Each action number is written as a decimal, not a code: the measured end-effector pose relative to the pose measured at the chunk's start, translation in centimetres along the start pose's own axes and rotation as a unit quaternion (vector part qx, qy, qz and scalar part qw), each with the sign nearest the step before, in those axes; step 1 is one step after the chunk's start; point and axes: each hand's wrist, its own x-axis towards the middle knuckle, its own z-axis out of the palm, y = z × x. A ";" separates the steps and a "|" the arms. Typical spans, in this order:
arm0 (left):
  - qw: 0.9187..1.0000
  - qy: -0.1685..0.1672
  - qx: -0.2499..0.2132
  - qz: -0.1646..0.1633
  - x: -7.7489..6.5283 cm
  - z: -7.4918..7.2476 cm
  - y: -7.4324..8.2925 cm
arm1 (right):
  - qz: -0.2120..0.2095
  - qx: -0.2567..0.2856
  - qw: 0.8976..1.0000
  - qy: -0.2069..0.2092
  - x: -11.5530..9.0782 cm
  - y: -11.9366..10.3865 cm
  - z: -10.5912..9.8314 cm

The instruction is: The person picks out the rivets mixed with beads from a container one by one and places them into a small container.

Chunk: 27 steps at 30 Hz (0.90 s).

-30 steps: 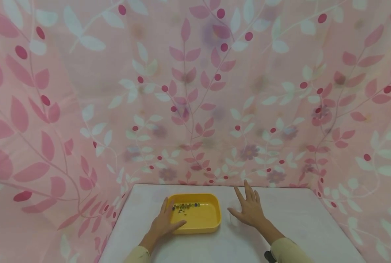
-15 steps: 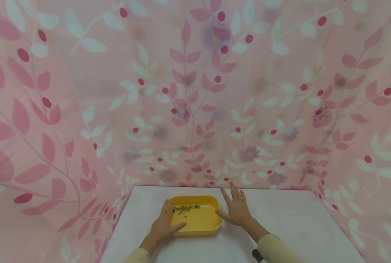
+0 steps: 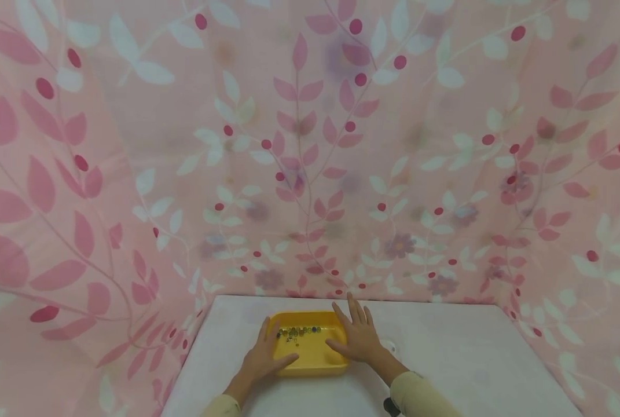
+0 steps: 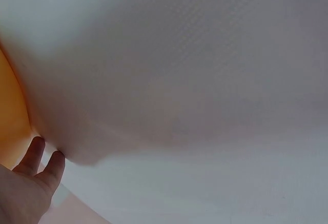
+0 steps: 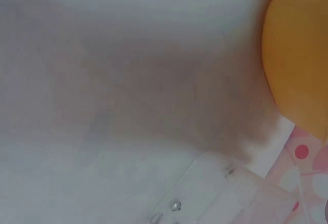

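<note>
Head view: yellow tray (image 3: 315,354) on white tabletop (image 3: 455,359), marbles (image 3: 298,332) gathered toward tray's 11 o'clock. Left hand (image 3: 260,358) at tray's 9 o'clock, right hand (image 3: 362,340) at 3 o'clock; each grip spread. Wall contact: cannot tell.

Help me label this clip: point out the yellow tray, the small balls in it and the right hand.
Yellow tray (image 3: 312,354): head view, on the bare floor inside it.
Small balls (image 3: 293,332): head view, near the middle of the group.
Right hand (image 3: 359,339): head view, on the back of the hand.
</note>
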 end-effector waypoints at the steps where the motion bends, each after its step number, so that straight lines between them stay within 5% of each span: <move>1: 1.000 -0.003 0.000 0.000 0.0 -0.1 0.1 | 0.000 -0.003 1.000 -0.007 0.0 -0.1 0.2; 7: 1.000 -0.009 0.008 -0.023 0.2 0.0 0.0 | -0.005 -0.007 0.999 -0.038 0.0 -1.0 0.7; 27: 1.000 -0.010 0.018 -0.017 0.4 0.5 -0.3 | -0.015 0.001 1.000 -0.023 0.8 -2.6 2.7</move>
